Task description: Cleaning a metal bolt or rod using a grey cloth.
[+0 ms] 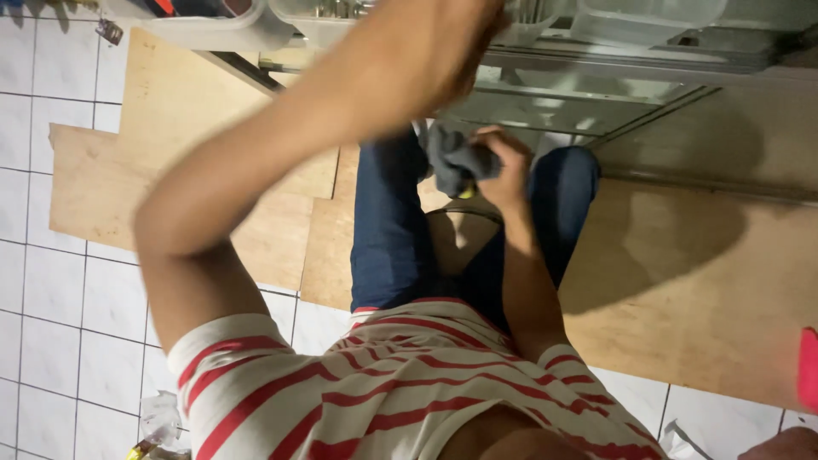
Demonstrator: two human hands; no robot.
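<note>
The right hand is closed in a grip around a bunched grey cloth, held low between the knees, over the plywood sheets on the tiled floor. The left hand is raised toward the clear plastic bins on the metal rack; its fingers are blurred, so I cannot tell whether they are spread or pressed together. This looks like the wiping step, cloth ready. The next move calls for bringing the cloth up to the rack edge.

A single head-worn camera looks steeply down the wearer's own body. It sits close above striped shirt and floor.
</note>
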